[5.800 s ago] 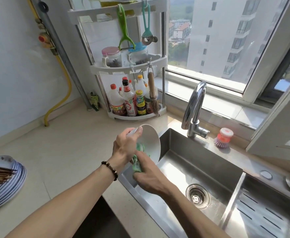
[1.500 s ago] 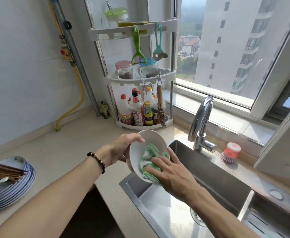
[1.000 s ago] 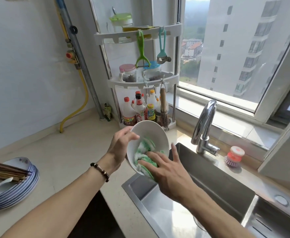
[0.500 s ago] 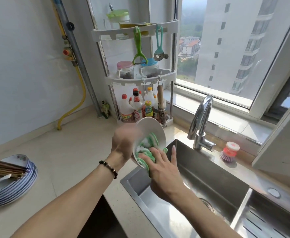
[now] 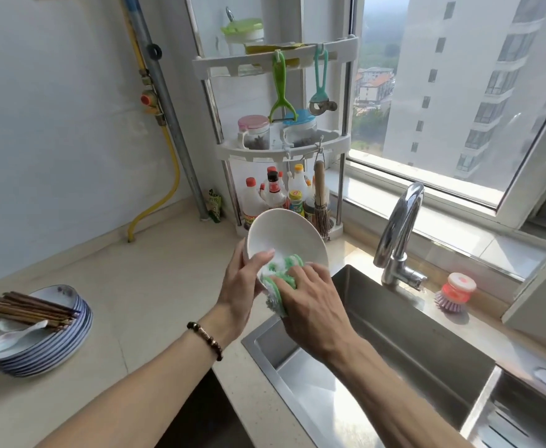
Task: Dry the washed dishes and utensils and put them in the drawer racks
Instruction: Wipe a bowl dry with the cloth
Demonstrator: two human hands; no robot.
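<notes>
The right hand (image 5: 310, 302) presses a green-and-white cloth (image 5: 279, 276) into the white bowl (image 5: 286, 237), its grip curled over the cloth. The left hand (image 5: 244, 281) clamps the bowl's rim, thumb inside, tilting it over the sink (image 5: 394, 344), probably so drips fall there. Half a second ago the cloth sat higher in the bowl. Farther left, stacked plates (image 5: 55, 347) carrying chopsticks (image 5: 29, 307) wait on the tabletop (image 5: 136, 286).
</notes>
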